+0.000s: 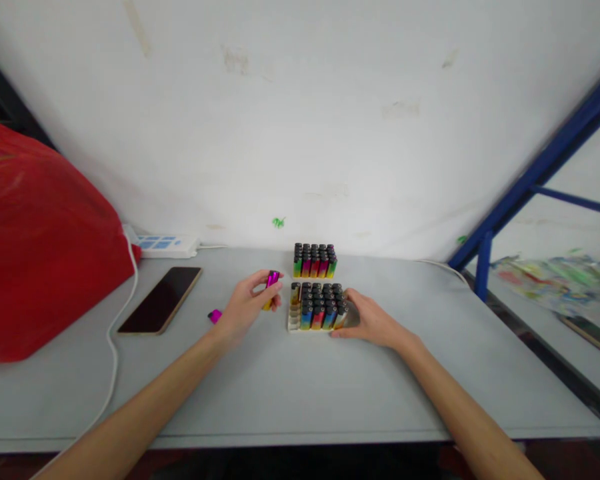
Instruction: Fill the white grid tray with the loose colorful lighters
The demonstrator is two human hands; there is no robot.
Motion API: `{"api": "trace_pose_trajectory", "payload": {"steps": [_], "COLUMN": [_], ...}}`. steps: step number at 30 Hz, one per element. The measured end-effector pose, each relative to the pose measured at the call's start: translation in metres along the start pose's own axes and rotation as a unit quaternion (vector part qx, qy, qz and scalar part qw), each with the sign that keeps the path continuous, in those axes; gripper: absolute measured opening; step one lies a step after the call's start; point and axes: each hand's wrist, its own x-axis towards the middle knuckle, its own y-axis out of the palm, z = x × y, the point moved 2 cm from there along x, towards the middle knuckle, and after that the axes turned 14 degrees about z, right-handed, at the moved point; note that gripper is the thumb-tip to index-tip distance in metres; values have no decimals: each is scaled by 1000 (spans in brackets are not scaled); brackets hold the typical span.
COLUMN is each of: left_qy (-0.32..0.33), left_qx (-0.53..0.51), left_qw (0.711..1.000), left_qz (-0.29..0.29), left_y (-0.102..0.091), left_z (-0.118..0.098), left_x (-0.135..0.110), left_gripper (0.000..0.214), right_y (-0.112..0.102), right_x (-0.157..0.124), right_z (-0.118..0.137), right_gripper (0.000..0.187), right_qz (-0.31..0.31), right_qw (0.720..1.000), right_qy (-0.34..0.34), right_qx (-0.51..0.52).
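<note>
My left hand [244, 305] is closed around a magenta-and-yellow lighter [271, 285], held upright just left of a white tray [294, 323]. That near tray holds several colourful lighters with black tops, and its left column has free slots. My right hand [369, 319] rests against the tray's right side, fingers curled on its edge. A second tray [314, 261], full of lighters, stands behind it near the wall.
A small pink piece [215, 315] lies on the grey table by my left wrist. A dark phone [161, 299] lies further left, beside a red bag [40, 247], a white cable and a power strip [166, 245]. A blue metal frame [525, 190] stands at right.
</note>
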Motion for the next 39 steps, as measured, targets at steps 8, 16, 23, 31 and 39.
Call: {"api": "trace_pose_trajectory", "payload": {"steps": [8, 16, 23, 31, 39], "left_qy": [-86, -107, -96, -47, 62], "left_qx": [-155, -139, -131, -106, 176], "left_qw": [978, 976, 980, 988, 981], "left_qz": [113, 130, 115, 104, 47], "left_y": [11, 8, 9, 14, 7], "left_z": [-6, 1, 1, -2, -1], "left_x": [-3, 1, 0, 0, 2], "left_gripper": [47, 43, 38, 40, 34], "right_y": [-1, -1, -2, -1, -2], "right_x": [0, 0, 0, 0, 1], "right_z": [3, 3, 3, 3, 3], "right_gripper": [61, 61, 60, 59, 60], "right_qz": [0, -2, -1, -1, -4], "right_qw": [1000, 1000, 1000, 1000, 1000], "right_qy": [-3, -7, -1, -10, -14], "right_qx": [-2, -2, -3, 2, 1]}}
